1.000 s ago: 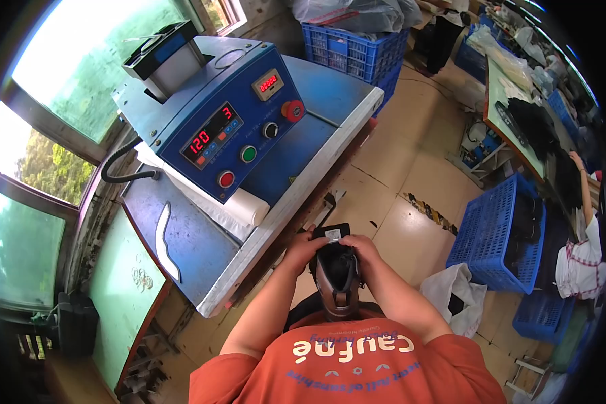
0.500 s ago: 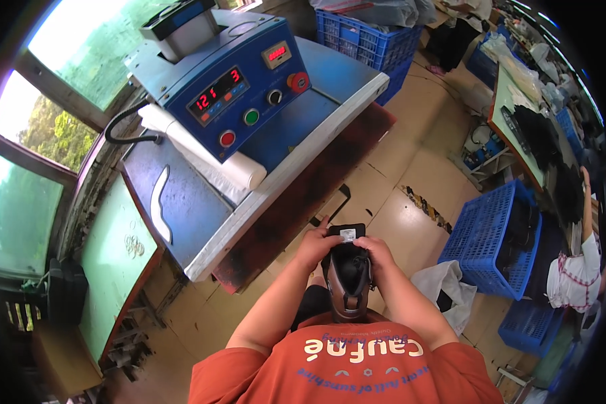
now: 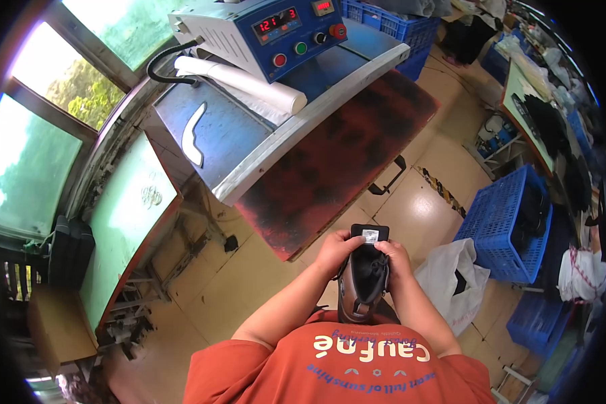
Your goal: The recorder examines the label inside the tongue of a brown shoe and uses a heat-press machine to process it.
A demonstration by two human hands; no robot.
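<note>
Shoe (image 3: 366, 281), brown and black: one, at five o'clock from centre. Person's left hand (image 3: 337, 253) and right hand (image 3: 398, 260): gripping its tongue (image 3: 369, 227) either side of the white label (image 3: 369, 236). Machine (image 3: 273, 50), blue: twelve o'clock. Crate (image 3: 493, 219), blue: three o'clock.

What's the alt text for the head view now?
A person's left hand and right hand hold a brown and black shoe by its black flap, which bears a white label. Beyond, to the left, is a blue machine with a lit display; to the right are a blue basket and a white bag.
</note>
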